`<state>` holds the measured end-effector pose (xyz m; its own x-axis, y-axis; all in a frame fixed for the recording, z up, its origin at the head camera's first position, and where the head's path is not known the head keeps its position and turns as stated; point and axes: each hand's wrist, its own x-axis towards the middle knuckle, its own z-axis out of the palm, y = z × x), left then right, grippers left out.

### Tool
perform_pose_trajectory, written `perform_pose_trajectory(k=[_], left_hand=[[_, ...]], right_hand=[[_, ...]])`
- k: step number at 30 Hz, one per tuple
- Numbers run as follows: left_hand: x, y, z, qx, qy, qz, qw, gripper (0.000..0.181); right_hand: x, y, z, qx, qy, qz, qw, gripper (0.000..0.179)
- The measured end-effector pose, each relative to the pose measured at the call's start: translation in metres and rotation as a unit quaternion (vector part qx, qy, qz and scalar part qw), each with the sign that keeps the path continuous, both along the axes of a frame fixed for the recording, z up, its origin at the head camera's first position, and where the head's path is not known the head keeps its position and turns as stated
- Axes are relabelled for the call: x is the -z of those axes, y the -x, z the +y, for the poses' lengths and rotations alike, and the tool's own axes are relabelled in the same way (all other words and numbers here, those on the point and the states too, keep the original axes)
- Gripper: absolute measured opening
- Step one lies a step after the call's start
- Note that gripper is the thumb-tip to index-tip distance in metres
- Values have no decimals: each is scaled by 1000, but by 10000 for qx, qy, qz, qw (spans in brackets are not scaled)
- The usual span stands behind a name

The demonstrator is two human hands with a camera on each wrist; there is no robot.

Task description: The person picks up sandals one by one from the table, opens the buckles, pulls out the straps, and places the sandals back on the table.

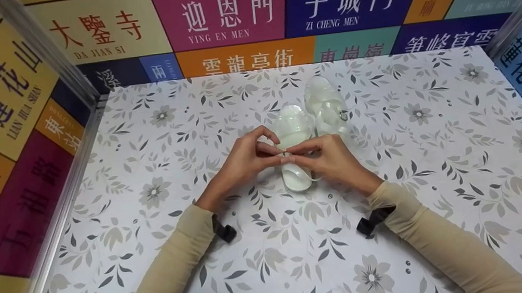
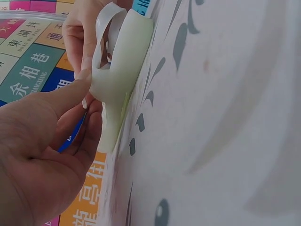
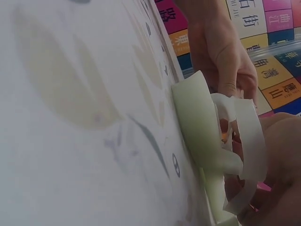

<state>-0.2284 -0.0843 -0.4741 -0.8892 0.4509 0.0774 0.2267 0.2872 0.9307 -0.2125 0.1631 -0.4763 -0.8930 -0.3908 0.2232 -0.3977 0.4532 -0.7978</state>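
A pale green-white sandal (image 1: 293, 116) lies on the patterned table top, its toe pointing away from me. Over its middle, the fingertips of my left hand (image 1: 248, 156) and right hand (image 1: 332, 156) meet and pinch its thin ankle strap. In the right wrist view the whitish strap (image 3: 252, 141) loops out beside the heel (image 3: 195, 117). The left wrist view shows my left thumb pressed near the strap base, with the sole (image 2: 129, 56) against the table. Fingers hide the fastening spot. A second matching sandal (image 1: 321, 92) lies just beyond to the right, a small buckle (image 1: 343, 115) at its side.
White paper with grey flowers and leaves covers the table (image 1: 165, 253). Colourful panels with large characters (image 1: 227, 11) stand behind and at both sides. Metal posts (image 1: 44, 43) rise at the back corners. Each wrist wears a dark strap-on camera (image 1: 225, 232).
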Motion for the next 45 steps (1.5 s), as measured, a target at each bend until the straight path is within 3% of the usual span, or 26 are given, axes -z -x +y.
perform_pose_trajectory(k=[9, 15, 22, 30, 38, 45], left_hand=[[1, 1, 0, 85, 209, 446, 9988, 30], [1, 1, 1, 146, 278, 676, 9972, 21], [2, 1, 2, 157, 316, 494, 9982, 17], [1, 0, 1, 134, 290, 397, 9987, 15], [-1, -1, 1, 9, 4, 93, 10000, 33], [-2, 0, -1, 393, -107, 218, 9989, 29]], right_hand=[[-1, -4, -5, 32, 215, -20, 9998, 14], [0, -5, -7, -37, -119, 313, 9994, 11], [0, -7, -9, -12, -414, 414, 9983, 14], [0, -5, -6, -114, -77, 139, 9998, 17], [2, -2, -1, -230, -14, -143, 9996, 35], [7, 3, 2, -200, 388, -192, 9989, 23]])
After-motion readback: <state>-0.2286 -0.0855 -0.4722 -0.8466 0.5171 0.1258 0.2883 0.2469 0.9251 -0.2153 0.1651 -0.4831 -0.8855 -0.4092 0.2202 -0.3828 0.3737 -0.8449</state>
